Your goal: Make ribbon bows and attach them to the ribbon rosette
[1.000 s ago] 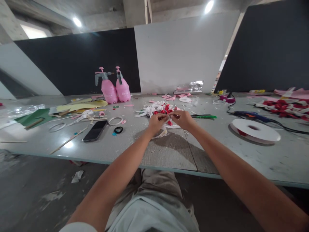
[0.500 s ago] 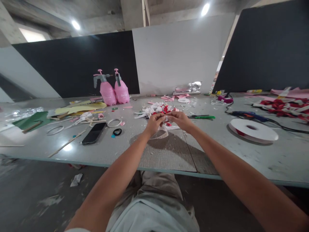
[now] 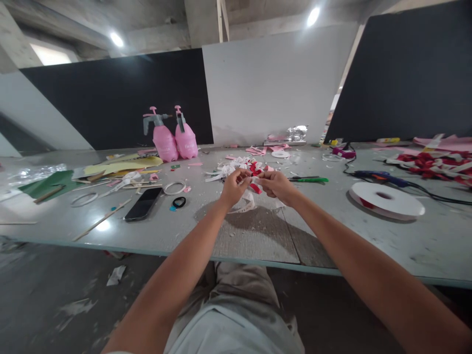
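Observation:
My left hand (image 3: 233, 187) and my right hand (image 3: 276, 185) are held close together above the grey table (image 3: 258, 231), each pinching one end of a red and white ribbon piece (image 3: 252, 184). A white loop of that ribbon hangs below the hands toward the table. Just behind the hands lies a pile of cut red and white ribbon pieces (image 3: 236, 166).
A black phone (image 3: 143, 203), a black ring (image 3: 179, 201) and white rings (image 3: 175, 187) lie to the left. Two pink spray bottles (image 3: 173, 138) stand behind. On the right are a ribbon spool (image 3: 386, 199), a green-handled tool (image 3: 309, 179), a glue gun (image 3: 376, 175) with cable and finished red and white bows (image 3: 431, 163).
My hands have drawn slightly apart, showing more of the red ribbon between them. The view has barely shifted.

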### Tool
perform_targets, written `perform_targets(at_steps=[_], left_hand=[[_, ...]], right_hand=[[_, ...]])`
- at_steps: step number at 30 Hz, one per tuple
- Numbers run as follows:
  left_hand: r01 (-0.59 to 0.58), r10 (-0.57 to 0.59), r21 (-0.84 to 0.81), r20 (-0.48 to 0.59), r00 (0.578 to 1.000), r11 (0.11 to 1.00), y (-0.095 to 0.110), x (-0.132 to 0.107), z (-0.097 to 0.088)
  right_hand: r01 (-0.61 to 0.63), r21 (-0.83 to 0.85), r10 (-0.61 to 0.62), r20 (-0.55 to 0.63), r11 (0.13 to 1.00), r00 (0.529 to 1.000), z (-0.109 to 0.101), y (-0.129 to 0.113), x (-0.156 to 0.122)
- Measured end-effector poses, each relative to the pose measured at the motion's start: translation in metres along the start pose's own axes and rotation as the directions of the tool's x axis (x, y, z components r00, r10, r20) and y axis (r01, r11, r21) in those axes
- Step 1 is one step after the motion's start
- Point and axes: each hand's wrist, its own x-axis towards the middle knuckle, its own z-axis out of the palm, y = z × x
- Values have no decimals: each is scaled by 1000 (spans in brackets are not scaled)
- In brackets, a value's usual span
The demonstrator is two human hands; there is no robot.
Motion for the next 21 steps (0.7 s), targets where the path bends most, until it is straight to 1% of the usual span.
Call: perform_targets(at_steps=[2, 3, 5, 8, 12, 15, 18, 21], left_hand=[[-106, 120, 142, -93, 988, 984, 1, 0, -3], [-150, 174, 199, -109, 979, 968, 2, 0, -5], [-215, 248, 282, -87, 965, 935, 5, 0, -7], [-247, 280, 396, -27, 960, 884, 10, -2, -8], [-230, 256, 501, 17, 967, 834, 15, -4, -8], [-205, 218, 537, 40, 975, 818, 15, -4, -8], [-195, 194, 568, 64, 979, 799, 14, -4, -8], [-200, 193, 594, 75, 978, 779, 11, -4, -8]], right_hand=[[11, -18, -12, -38, 1000, 999, 0, 0, 1], [18, -27, -19, -47, 999, 999, 0, 0, 1], [33, -48, -35, -58, 998, 998, 2, 0, 1], [60, -94, -68, -86, 994, 994, 5, -1, 0], [109, -219, -136, -112, 970, 984, 8, -1, 1], [168, -423, -233, -107, 890, 967, 9, 0, 1], [198, -619, -317, -88, 760, 944, 9, 5, 1], [210, -737, -361, -50, 643, 931, 10, 9, 1]])
